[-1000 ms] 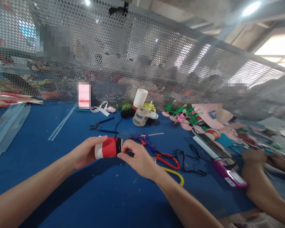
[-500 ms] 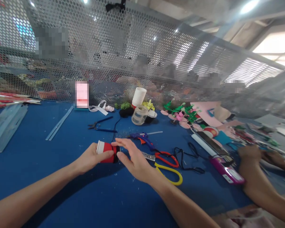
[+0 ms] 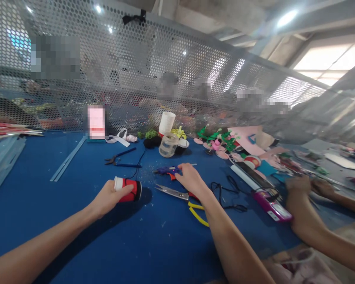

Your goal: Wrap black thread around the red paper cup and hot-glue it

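Note:
My left hand [image 3: 109, 198] is wrapped around a red and white paper cup [image 3: 132, 189] lying on its side in the air above the blue table. Black yarn [image 3: 139, 191] is wound round one end of the cup, and a strand runs back to a black yarn ball [image 3: 152, 142]. My right hand [image 3: 192, 179] closes its fingers at the rear of a blue glue gun [image 3: 167, 170] with an orange trigger; the handle is mostly hidden. Scissors [image 3: 175, 192] with red and yellow handles lie under my right wrist.
Pliers [image 3: 121, 161] lie left of the glue gun. A clear tape ring [image 3: 168, 146] and stacked white cups [image 3: 167, 122] stand behind. A purple power strip [image 3: 272, 206] and black cord lie right, near another person's arm [image 3: 307, 213]. Perforated metal screen [image 3: 130, 67] at the back.
My right hand has left the cup's wound end and moved right and away to the glue gun. My left hand still holds the cup. The view has shifted slightly.

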The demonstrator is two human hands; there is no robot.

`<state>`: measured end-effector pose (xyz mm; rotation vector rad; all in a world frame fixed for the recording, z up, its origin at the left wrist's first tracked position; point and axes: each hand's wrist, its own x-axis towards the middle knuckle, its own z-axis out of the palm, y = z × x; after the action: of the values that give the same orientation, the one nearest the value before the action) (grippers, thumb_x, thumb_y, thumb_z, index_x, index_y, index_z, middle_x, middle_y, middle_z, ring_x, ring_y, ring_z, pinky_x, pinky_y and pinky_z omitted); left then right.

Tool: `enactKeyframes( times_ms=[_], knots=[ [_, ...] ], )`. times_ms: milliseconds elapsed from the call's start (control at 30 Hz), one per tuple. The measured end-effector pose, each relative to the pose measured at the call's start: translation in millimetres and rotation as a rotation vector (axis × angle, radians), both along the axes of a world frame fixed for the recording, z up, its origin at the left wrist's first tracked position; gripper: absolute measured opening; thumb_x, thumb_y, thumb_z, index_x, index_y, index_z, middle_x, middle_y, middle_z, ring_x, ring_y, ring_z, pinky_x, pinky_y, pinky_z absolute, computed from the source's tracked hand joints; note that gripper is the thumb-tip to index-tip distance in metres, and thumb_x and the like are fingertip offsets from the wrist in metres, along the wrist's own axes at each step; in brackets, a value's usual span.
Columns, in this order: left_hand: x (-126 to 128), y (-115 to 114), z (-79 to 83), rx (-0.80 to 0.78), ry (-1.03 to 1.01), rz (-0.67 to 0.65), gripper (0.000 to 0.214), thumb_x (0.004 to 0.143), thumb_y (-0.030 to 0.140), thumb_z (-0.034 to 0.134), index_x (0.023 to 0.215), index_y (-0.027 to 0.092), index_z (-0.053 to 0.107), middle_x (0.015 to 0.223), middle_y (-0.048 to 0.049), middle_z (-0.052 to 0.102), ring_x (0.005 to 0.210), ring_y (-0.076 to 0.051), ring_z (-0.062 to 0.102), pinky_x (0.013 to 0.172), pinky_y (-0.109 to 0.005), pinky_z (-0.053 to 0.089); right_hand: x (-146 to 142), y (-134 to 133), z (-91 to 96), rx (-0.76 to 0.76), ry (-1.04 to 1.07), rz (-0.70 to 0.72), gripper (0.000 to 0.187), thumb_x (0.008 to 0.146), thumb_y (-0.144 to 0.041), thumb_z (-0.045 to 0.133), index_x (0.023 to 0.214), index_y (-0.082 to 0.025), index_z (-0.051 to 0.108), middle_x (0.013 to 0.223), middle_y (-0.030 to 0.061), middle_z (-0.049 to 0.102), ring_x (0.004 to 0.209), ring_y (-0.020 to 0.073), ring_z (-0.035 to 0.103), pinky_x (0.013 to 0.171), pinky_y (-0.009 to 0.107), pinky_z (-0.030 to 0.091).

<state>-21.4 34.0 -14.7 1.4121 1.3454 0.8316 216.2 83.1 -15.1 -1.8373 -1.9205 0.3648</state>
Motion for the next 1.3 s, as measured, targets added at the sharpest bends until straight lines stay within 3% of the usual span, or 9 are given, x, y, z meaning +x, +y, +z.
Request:
enactKeyframes(
  times_ms=[100, 233, 333, 433, 567, 667, 833, 1067, 1300],
  knots=[
    [-2.2, 3.1, -3.9, -0.012, 0.018, -0.002, 0.031, 0.061, 0.041, 0.053, 0.047, 0.015, 0.042, 0.041, 0.0066, 0.033, 0.04, -0.006, 0.027, 0.041, -0.021, 0.018, 8.3, 9.6, -16.5, -0.09, -0.023, -0.038, 0.009, 0.055, -0.007, 0.056, 0.064, -0.01, 0.055, 0.08, 0.0158, 0.057, 0.082, 0.0277, 0.053, 0.072, 0.035, 0.038],
    [-2.8, 5.1, -2.9, -0.02, 0.04, -0.014, 0.031, 0.061, 0.042, 0.052, 0.048, 0.015, 0.043, 0.042, 0.0065, 0.033, 0.041, -0.006, 0.028, 0.041, -0.021, 0.018, 5.3, 14.8, -25.3, -0.126, 0.027, -0.084, 0.018, 0.056, -0.005, 0.051, 0.073, -0.01, 0.054, 0.083, 0.0154, 0.057, 0.083, 0.0262, 0.053, 0.07, 0.033, 0.038],
    [-2.9, 5.8, 1.5, -0.02, 0.063, 0.006, 0.031, 0.06, 0.041, 0.052, 0.046, 0.017, 0.038, 0.041, 0.0069, 0.031, 0.041, -0.006, 0.026, 0.041, -0.021, 0.017, 2.5, 15.5, -17.1, -0.149, 0.13, -0.071, 0.03, 0.058, -0.008, 0.051, 0.088, -0.009, 0.049, 0.081, 0.0123, 0.058, 0.075, 0.022, 0.055, 0.063, 0.029, 0.04],
    [-3.6, 6.2, 5.1, -0.014, 0.081, 0.014, 0.032, 0.06, 0.042, 0.051, 0.046, 0.018, 0.036, 0.041, 0.0072, 0.029, 0.041, -0.006, 0.024, 0.041, -0.021, 0.016, -2.6, 10.0, -0.9, -0.168, 0.264, 0.018, 0.029, 0.062, -0.011, 0.049, 0.091, -0.012, 0.046, 0.081, 0.0069, 0.059, 0.063, 0.0141, 0.056, 0.055, 0.024, 0.042],
    [-5.2, 7.7, 3.5, -0.038, 0.137, -0.025, 0.033, 0.06, 0.042, 0.05, 0.045, 0.018, 0.033, 0.041, 0.0074, 0.028, 0.041, -0.006, 0.022, 0.041, -0.022, 0.015, -12.6, -9.0, 16.5, -0.196, 0.508, 0.161, 0.016, 0.066, -0.023, 0.051, 0.078, -0.013, 0.049, 0.062, 0.0001, 0.056, 0.051, 0.0092, 0.052, 0.048, 0.02, 0.041],
    [-7.5, 10.2, -0.4, -0.045, 0.166, -0.082, 0.033, 0.062, 0.043, 0.048, 0.046, 0.018, 0.034, 0.043, 0.007, 0.027, 0.042, -0.006, 0.022, 0.041, -0.022, 0.015, -19.6, -25.7, 18.8, -0.286, 0.632, 0.241, 0.019, 0.067, -0.031, 0.052, 0.065, -0.012, 0.051, 0.049, -0.0007, 0.052, 0.042, 0.0084, 0.049, 0.043, 0.02, 0.041],
    [-11.5, 14.0, 0.3, -0.082, 0.198, -0.04, 0.033, 0.061, 0.042, 0.05, 0.046, 0.018, 0.034, 0.042, 0.0071, 0.029, 0.041, -0.006, 0.023, 0.041, -0.022, 0.015, -29.5, -44.0, 16.6, -0.304, 0.597, 0.297, 0.021, 0.069, -0.031, 0.05, 0.072, -0.011, 0.057, 0.048, 0.0, 0.055, 0.038, 0.0077, 0.048, 0.04, 0.019, 0.041],
    [-13.7, 15.8, 1.9, -0.124, 0.161, -0.044, 0.034, 0.062, 0.044, 0.049, 0.046, 0.018, 0.035, 0.042, 0.0071, 0.03, 0.04, -0.007, 0.024, 0.042, -0.022, 0.015, -39.1, -53.2, 14.8, -0.368, 0.448, 0.179, 0.021, 0.067, -0.032, 0.049, 0.065, -0.013, 0.054, 0.041, -0.0019, 0.048, 0.037, 0.0092, 0.047, 0.036, 0.019, 0.04],
    [-13.3, 15.9, 0.6, -0.144, 0.113, -0.064, 0.035, 0.064, 0.047, 0.047, 0.049, 0.016, 0.04, 0.043, 0.0068, 0.031, 0.041, -0.006, 0.024, 0.042, -0.021, 0.015, -47.3, -57.7, 16.9, -0.325, 0.363, 0.15, 0.017, 0.066, -0.031, 0.05, 0.058, -0.017, 0.045, 0.04, -0.0039, 0.045, 0.036, 0.0093, 0.047, 0.036, 0.019, 0.038]
  ],
)
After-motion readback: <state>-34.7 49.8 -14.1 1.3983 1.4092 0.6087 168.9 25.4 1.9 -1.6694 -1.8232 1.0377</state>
